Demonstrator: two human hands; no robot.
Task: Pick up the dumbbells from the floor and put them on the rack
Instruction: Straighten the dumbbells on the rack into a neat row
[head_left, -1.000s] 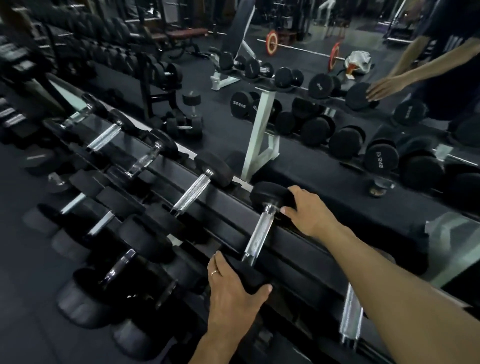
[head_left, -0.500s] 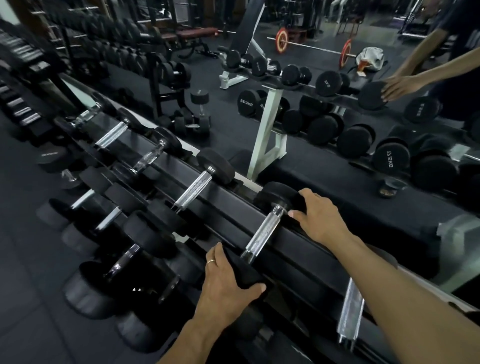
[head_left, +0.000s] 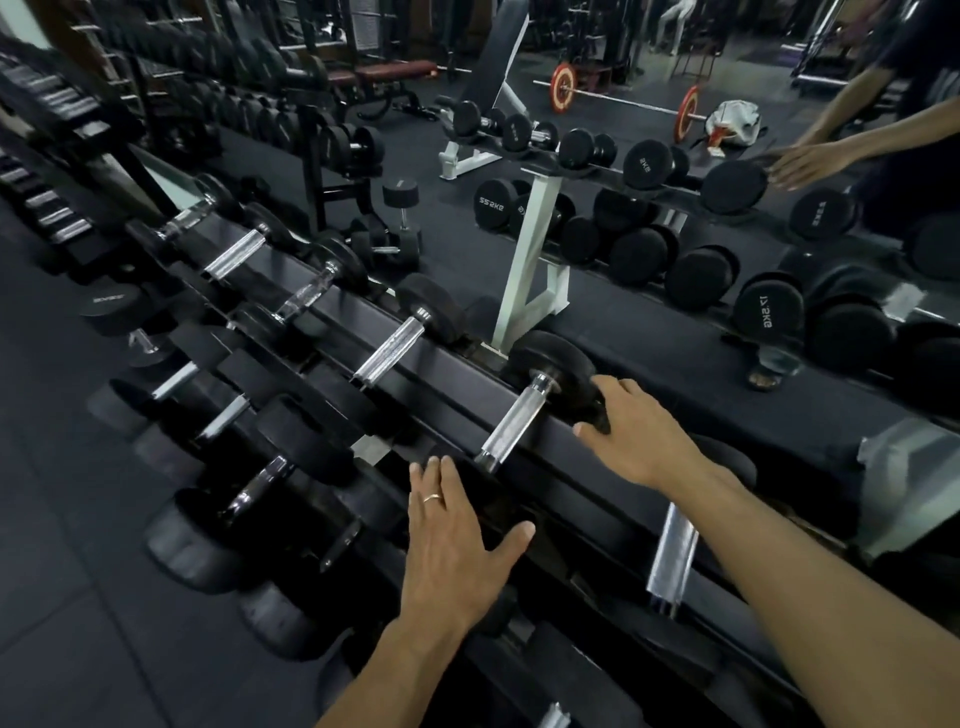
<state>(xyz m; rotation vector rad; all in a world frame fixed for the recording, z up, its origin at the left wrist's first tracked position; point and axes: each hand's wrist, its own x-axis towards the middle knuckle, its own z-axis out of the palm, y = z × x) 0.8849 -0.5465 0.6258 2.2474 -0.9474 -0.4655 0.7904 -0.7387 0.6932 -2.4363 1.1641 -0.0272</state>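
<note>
A black dumbbell with a chrome handle (head_left: 514, 427) lies across the top tier of the dark rack (head_left: 441, 364). My right hand (head_left: 636, 431) rests against the right side of its far head (head_left: 550, 358), fingers curled on the rubber. My left hand (head_left: 452, 540), with a ring on one finger, lies flat over the dumbbell's near head, which it mostly hides. Neither hand wraps the handle.
Several more dumbbells fill the rack's top and lower tiers to the left (head_left: 389, 348). Another chrome handle (head_left: 672, 556) sits under my right forearm. A wall mirror behind the rack reflects a white-framed rack (head_left: 530, 260), a barbell (head_left: 623, 98) and my arm (head_left: 810, 161). Dark rubber floor (head_left: 62, 597) lies at left.
My view has shifted slightly; both hands stay on the same dumbbell's heads. My left hand has flattened and slid a little along the near head.
</note>
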